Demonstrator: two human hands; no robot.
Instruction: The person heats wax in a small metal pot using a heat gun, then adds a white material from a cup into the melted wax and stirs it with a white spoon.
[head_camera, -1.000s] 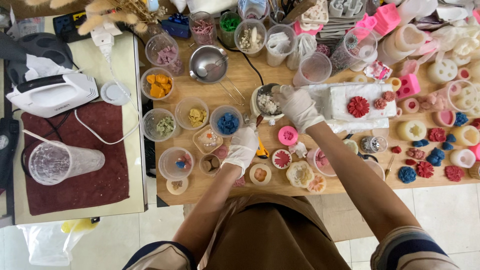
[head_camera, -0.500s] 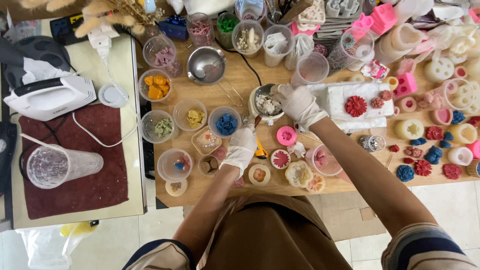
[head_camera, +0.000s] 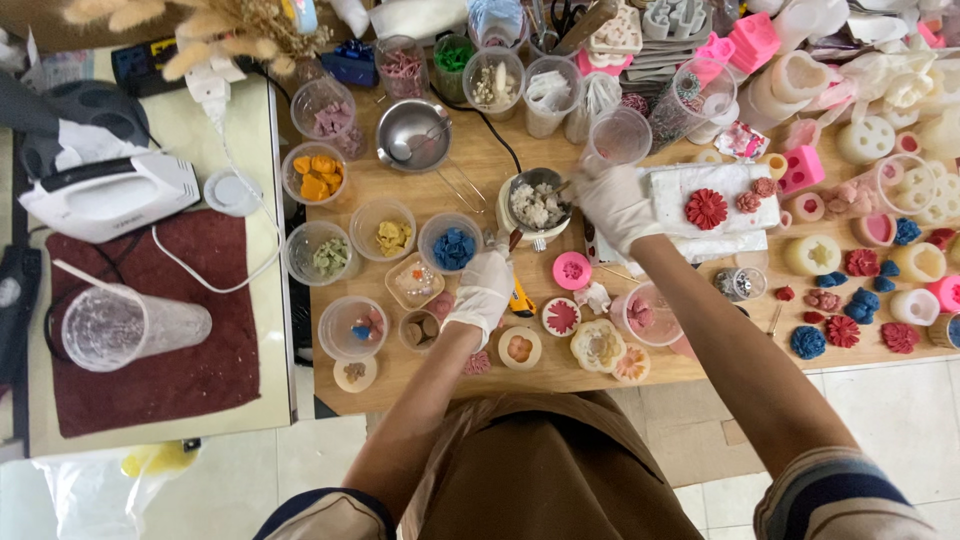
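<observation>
- Small metal pot (head_camera: 537, 203) with white lumps inside stands near the middle of the wooden desk (head_camera: 480, 160), a little toward the far edge.
- Right hand (head_camera: 612, 205), in a white glove, is closed around a thin tool whose tip reaches into the pot; the tool itself is too small to name.
- Left hand (head_camera: 482, 287), also in a white glove, is closed on a handle with a dark red end just beside the pot, on the side nearer to the person; I cannot tell if this handle belongs to the pot.
- Just right of the pot lies a white block (head_camera: 715, 210) with a red flower (head_camera: 706, 208) on its top.
- A clear cup with blue pieces (head_camera: 452, 243) stands just left of the left hand, and a round pink mould (head_camera: 572, 270) lies just right of it.
- Near the front edge of the desk lie several flat round flower pieces (head_camera: 598, 346).
- A steel bowl (head_camera: 414, 133) stands toward the far edge, left of the pot.
- Toward the right edge are many red and blue small flowers (head_camera: 842, 331) and pale moulds.
- On the side table at the left rests a white hand mixer (head_camera: 110, 197), and a clear tumbler (head_camera: 130, 325) lies on a dark red cloth (head_camera: 150, 385).
</observation>
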